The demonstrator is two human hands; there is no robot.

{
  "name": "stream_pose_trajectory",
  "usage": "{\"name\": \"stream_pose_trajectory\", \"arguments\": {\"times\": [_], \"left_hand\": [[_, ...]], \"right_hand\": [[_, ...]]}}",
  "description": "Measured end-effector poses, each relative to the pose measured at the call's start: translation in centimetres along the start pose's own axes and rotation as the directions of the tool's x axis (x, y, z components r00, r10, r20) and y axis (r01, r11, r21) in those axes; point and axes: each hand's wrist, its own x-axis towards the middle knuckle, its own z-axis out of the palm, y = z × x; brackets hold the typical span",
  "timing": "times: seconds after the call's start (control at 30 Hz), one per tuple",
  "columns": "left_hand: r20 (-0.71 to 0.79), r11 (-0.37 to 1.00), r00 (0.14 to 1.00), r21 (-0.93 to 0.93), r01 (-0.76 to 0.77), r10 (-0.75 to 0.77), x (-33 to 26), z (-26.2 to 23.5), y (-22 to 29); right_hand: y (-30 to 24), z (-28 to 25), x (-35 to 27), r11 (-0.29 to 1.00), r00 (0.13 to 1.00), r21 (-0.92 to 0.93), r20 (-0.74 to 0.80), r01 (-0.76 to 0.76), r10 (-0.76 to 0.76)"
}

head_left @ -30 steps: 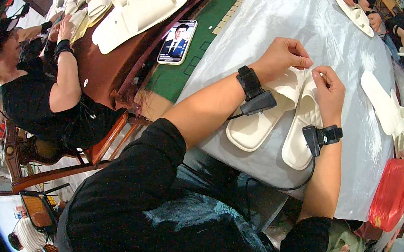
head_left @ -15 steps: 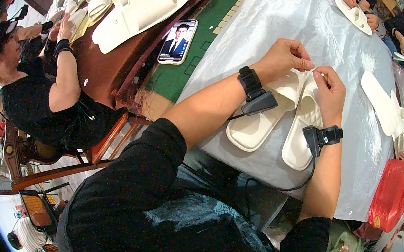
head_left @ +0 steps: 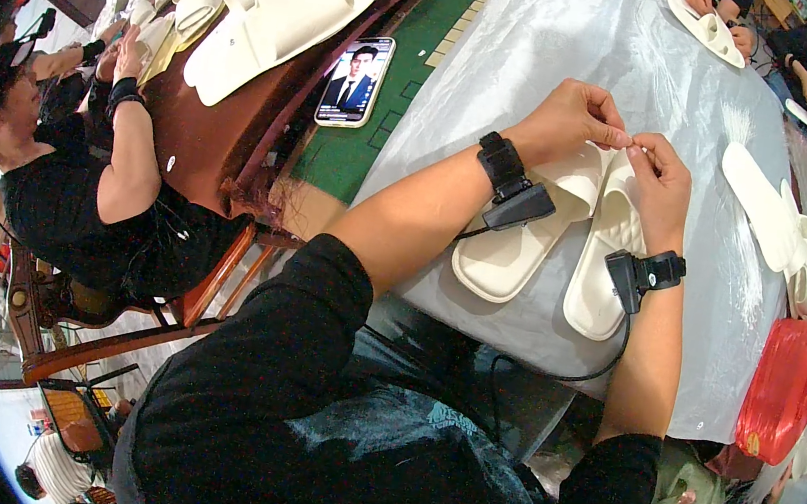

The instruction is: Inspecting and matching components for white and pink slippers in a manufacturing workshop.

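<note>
My left hand [head_left: 573,120] and my right hand [head_left: 662,183] meet fingertip to fingertip above the table, each closed in a pinch. Whatever lies between the fingertips is too small to make out. Beneath them, a cream slide slipper [head_left: 498,262] lies on the left, and its companion slipper [head_left: 595,301] lies on the right. Both have their toe ends partly covered by my hands. Thin clear-white plastic strands [head_left: 747,259] are scattered to the right, with a tuft of strands [head_left: 737,124] farther back.
Grey plastic sheeting [head_left: 474,89] covers the table. More cream slippers [head_left: 760,200] and a red-wrapped bundle [head_left: 782,389] are at the right. A phone [head_left: 354,85] lies at the left beside a brown table [head_left: 210,143] stacked with slippers. A person [head_left: 97,204] sits there; others work at the far right.
My fingertips have come together, with the left hand shifting slightly right. The slippers under my hands have not moved. At the far right, another person's slipper has shifted.
</note>
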Motion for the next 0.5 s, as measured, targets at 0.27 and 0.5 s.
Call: {"name": "stream_pose_trajectory", "arguments": {"times": [0.27, 0.5], "left_hand": [[0.011, 1.000, 1.000, -0.016, 0.010, -0.010, 0.07, -0.01, -0.02], [0.037, 1.000, 0.999, 0.008, 0.012, -0.012, 0.23, -0.06, -0.29]], "right_hand": [[-0.01, 0.25, -0.24, 0.999, 1.000, 0.038, 0.014, -0.003, 0.002], [-0.25, 0.11, -0.37, 1.000, 1.000, -0.015, 0.008, 0.009, -0.008]]}}
